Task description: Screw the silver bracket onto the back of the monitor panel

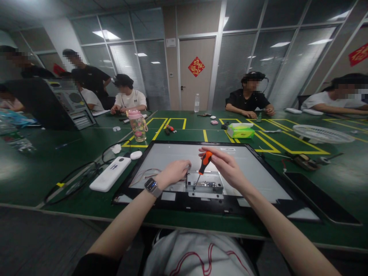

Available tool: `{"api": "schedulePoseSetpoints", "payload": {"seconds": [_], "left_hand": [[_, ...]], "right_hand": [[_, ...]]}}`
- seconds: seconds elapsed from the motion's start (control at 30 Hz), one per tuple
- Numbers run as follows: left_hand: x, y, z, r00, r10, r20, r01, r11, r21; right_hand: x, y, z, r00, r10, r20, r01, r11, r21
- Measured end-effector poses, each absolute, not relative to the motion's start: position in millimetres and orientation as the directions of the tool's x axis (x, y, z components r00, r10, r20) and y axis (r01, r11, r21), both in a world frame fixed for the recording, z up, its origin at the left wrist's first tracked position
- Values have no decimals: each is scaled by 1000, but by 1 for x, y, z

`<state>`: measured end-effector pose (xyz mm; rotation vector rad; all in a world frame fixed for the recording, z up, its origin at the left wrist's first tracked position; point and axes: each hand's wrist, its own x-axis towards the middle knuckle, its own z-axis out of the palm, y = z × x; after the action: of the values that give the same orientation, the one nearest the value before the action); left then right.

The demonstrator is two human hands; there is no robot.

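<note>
A flat display panel [161, 157] with a black frame lies on the green table in front of me. Upon its near part sits a small silver metal box [217, 180] with a row of connectors. My left hand [176, 171], a watch at its wrist, has its fingers curled against the box's left end; the fingertips are partly hidden. Between the fingers and thumb of my right hand [227, 166] is a screwdriver [206, 161] with an orange and black handle. Its shaft slants down to the box's left front part. Thin wires [143, 174] lie left of the box.
On the left are a white power bank [110, 174], an earbud case [136, 155], black cables [69, 178] and a pink-lidded bottle [138, 128]. A black slab [319, 197] lies right of the panel. Beyond stand a green tissue pack [240, 131] and a white round grille [323, 134]. Several people sit across.
</note>
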<state>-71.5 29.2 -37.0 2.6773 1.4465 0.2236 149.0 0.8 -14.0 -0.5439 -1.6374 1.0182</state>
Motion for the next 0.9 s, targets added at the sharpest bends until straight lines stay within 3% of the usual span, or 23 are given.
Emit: {"api": "schedulePoseSetpoints", "payload": {"seconds": [0.07,0.2,0.37,0.53,0.67,0.8,0.9], "left_hand": [[-71,29,-37,543,835,84,823,-550,146],[-72,28,-38,549,831,90,819,-556,141],[-72,27,-37,541,836,90,824,-548,146],[-70,27,-35,532,842,87,827,-539,160],[-70,26,-34,528,845,82,830,-534,162],[-70,26,-35,533,842,84,827,-540,160],[-70,26,-34,536,840,83,825,-542,161]], "right_hand": [[148,0,-14,-339,779,527,-141,512,-847],[146,-3,-13,-214,754,621,-35,630,-776],[146,-5,-12,-347,762,548,-115,545,-831],[145,-6,-12,-232,738,633,0,651,-759],[144,-7,-13,-338,753,565,-99,568,-817],[145,-6,-14,-223,756,615,-16,628,-778],[146,-6,-14,-332,754,567,-70,580,-811]]}}
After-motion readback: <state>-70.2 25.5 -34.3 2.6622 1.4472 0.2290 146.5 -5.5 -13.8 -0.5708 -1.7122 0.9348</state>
